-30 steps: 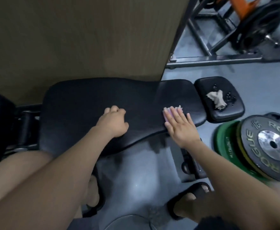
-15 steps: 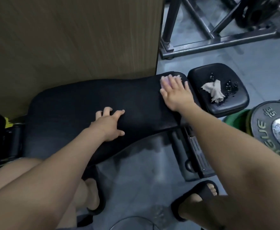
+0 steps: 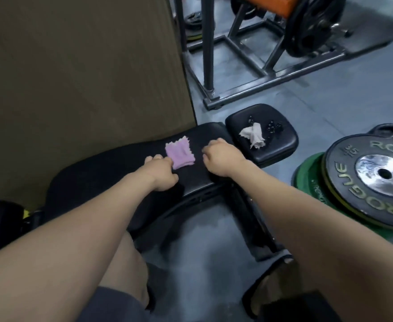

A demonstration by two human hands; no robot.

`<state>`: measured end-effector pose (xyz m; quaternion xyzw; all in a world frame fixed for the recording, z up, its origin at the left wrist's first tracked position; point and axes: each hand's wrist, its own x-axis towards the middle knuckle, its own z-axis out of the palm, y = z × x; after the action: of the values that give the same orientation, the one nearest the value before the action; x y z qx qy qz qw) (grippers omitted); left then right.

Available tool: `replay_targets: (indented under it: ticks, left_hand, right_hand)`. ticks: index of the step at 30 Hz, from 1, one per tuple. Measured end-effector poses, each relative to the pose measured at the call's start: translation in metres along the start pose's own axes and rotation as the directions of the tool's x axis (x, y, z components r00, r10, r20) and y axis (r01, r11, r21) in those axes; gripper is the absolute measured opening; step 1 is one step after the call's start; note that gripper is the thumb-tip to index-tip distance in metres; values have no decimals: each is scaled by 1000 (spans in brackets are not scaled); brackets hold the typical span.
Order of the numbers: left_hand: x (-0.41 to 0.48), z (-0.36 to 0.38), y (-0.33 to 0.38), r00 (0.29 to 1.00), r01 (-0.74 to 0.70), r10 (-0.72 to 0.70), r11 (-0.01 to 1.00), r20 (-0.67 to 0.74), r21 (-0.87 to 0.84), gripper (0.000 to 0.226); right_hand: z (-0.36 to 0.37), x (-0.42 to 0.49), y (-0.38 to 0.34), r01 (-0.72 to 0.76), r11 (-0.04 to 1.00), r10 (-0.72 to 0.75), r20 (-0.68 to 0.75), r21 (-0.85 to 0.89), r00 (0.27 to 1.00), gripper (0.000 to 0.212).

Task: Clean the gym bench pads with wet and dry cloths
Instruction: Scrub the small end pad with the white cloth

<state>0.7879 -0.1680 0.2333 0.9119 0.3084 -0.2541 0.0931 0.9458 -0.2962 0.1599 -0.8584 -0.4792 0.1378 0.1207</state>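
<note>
- Two black pads are in front of you: the long bench pad (image 3: 121, 175) and, just beyond its far end, the small seat pad (image 3: 281, 145).
- There are two cloths. The pink cloth (image 3: 180, 154) lies flat on the long bench pad near its far end. The crumpled grey cloth (image 3: 253, 134) lies on the seat pad.
- A scatter of water droplets (image 3: 274, 129) sits on the seat pad, just beside the grey cloth.
- Your left hand (image 3: 160, 173) rests on the long pad with its fingers curled. The knuckles touch the near left corner of the pink cloth, but you cannot tell whether the fingers pinch it.
- Your right hand (image 3: 221, 159) is clenched on the pad to the right of the pink cloth. It is clear of the cloth and grasps nothing.
- Three weight plates lie on the floor (image 3: 330, 89) to your right. A black Rogue plate (image 3: 344, 182) lies on top of a green plate (image 3: 307, 180), and a dark plate (image 3: 391, 131) shows partly behind them.
- One steel rack frame (image 3: 249, 75) stands beyond the seat pad, with a black loaded plate (image 3: 311, 26) hanging behind it.
- A brown wall panel (image 3: 74, 77) runs along the far side of the bench.
</note>
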Motion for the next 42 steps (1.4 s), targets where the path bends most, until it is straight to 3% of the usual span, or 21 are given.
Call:
replay_targets:
  ticks: [3, 8, 13, 15, 21, 23, 26, 30, 34, 36, 39, 42]
  left_hand:
    - [-4, -16, 54, 996, -74, 74, 997, -44, 11, 48]
    - [24, -19, 119, 982, -162, 164, 986, -96, 28, 53]
    - [92, -6, 150, 973, -220, 212, 971, -93, -93, 52]
    - [115, -5, 152, 976, -202, 192, 974, -103, -100, 52]
    - [164, -3, 150, 988, -141, 133, 985, -84, -101, 56]
    - [172, 3, 148, 993, -114, 110, 988, -42, -108, 57]
    - [179, 11, 150, 995, -88, 82, 991, -58, -103, 52]
    - [178, 29, 156, 988, -69, 42, 979, -146, -189, 51]
    - [171, 66, 153, 943, -117, 40, 969, -329, -217, 64]
    - [170, 79, 147, 886, -157, 61, 972, -459, -175, 65]
    - [173, 85, 146, 841, -175, 57, 970, -538, -170, 64]
    - [175, 87, 145, 831, -173, 54, 971, -554, -166, 64]
  right_hand:
    - [-25, -37, 47, -116, 992, 118, -49, 48, 992, 30]
    - [-16, -67, 109, -263, 942, 303, -191, 208, 934, 11]
    - [-6, -57, 153, -377, 840, 498, -283, 390, 820, 14]
    - [-2, -44, 157, -374, 846, 500, -316, 381, 806, 21]
    - [-2, 9, 146, -382, 855, 475, -230, 352, 850, 49]
    - [2, 21, 138, -398, 874, 455, -179, 280, 872, 45]
    - [3, 27, 133, -388, 889, 439, -211, 244, 873, 34]
    - [-20, 12, 139, -396, 831, 510, -252, 390, 822, 35]
    - [-26, -16, 157, -472, 719, 605, -124, 510, 786, 11]
    - [-15, -21, 163, -493, 733, 609, -129, 469, 782, 16]
    - [-3, -18, 168, -489, 779, 600, -245, 392, 761, 3]
    - [1, -16, 159, -437, 847, 525, -349, 304, 776, 27]
